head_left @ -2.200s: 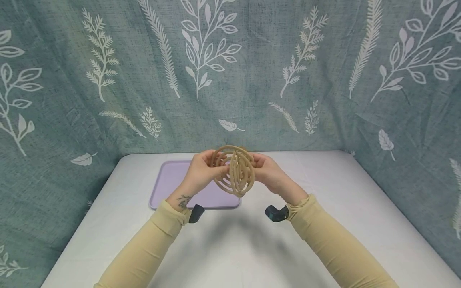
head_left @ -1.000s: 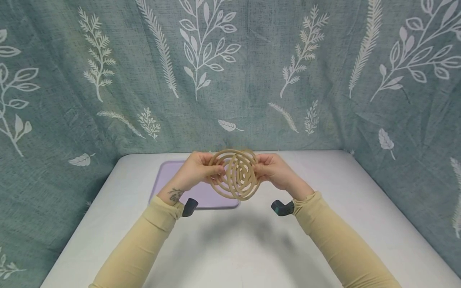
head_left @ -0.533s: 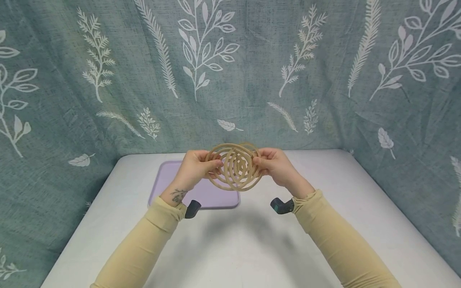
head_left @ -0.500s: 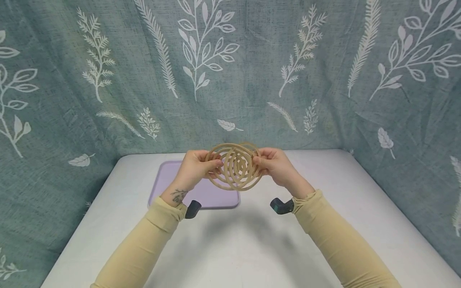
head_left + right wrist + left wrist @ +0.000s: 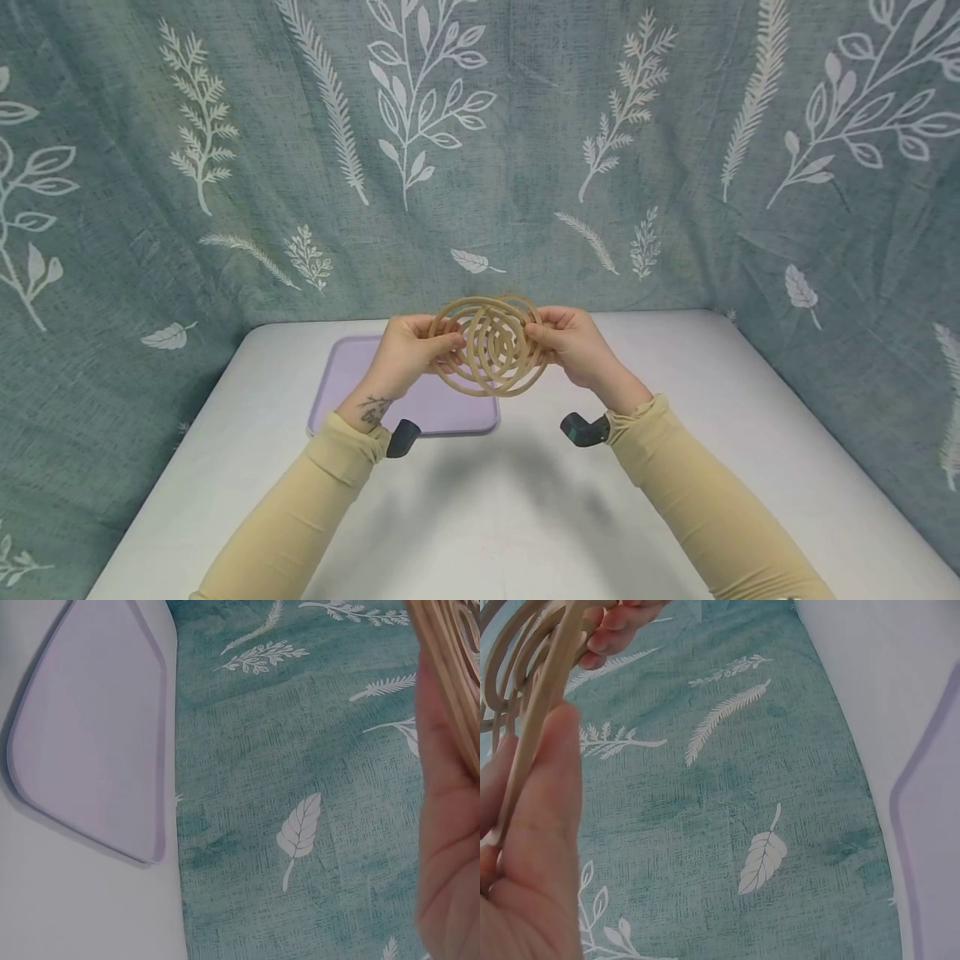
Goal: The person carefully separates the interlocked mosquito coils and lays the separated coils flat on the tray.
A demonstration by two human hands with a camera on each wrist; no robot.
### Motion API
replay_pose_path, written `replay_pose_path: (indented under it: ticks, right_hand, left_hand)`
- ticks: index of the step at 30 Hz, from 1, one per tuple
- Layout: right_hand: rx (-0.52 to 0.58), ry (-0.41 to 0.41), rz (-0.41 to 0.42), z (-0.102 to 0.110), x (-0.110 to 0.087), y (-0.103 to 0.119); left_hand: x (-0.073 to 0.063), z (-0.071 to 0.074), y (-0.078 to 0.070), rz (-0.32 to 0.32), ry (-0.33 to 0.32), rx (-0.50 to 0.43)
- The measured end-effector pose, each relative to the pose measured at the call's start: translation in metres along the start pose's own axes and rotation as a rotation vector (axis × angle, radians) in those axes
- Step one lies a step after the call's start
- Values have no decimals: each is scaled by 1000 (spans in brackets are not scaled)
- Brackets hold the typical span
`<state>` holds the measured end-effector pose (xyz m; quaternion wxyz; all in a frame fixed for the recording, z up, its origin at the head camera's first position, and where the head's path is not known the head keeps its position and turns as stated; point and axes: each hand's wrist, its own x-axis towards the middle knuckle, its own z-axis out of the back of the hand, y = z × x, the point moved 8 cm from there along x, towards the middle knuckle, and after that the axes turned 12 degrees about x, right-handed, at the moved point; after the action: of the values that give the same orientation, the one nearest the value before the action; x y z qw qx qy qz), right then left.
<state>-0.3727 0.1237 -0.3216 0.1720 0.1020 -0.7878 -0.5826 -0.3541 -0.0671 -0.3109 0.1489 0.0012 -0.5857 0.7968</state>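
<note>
Honestly, the tan ring piece (image 5: pixel 498 343) looks like an easy one to handle; it's a bunch of thin nested hoops, maybe wood or rattan, so I'd bet on light and fairly stiff; it's up in the air over the far part of the white table (image 5: pixel 645 375), overlapping the right side of the lilac tray (image 5: pixel 352 375) as the head view sees it. Left hand (image 5: pixel 405 350) has thumb and fingers pinched on the left rim; right hand (image 5: pixel 573 343) pinches the opposite side, thumb on the near face; so both grips are clamped on the hoops, one at each end. Right wrist view only catches a strip of the thing in its upper corner, so I can't really tell how deep those fingers go between the rings. Hoops seem to lie at different angles, so I'd guess the piece can flex or swing as a whole even if each ring is rigid; outer rims are the place to hold, as the inner loops look fiddly; smooth rounded edges might slip a little, and I wouldn't bend the thin parts hard; they could crack.
</note>
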Motion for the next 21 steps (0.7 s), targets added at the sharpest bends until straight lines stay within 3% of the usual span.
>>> replay_pose_path:
  ticks: [10, 21]
  right_hand:
    - [-81, 16, -7, 0, 4, 3]
    - [-143, 57, -7, -4, 10, 13]
  left_hand:
    - [1, 3, -3, 30, 71, 74]
    - [4, 8, -10, 59, 80, 116]
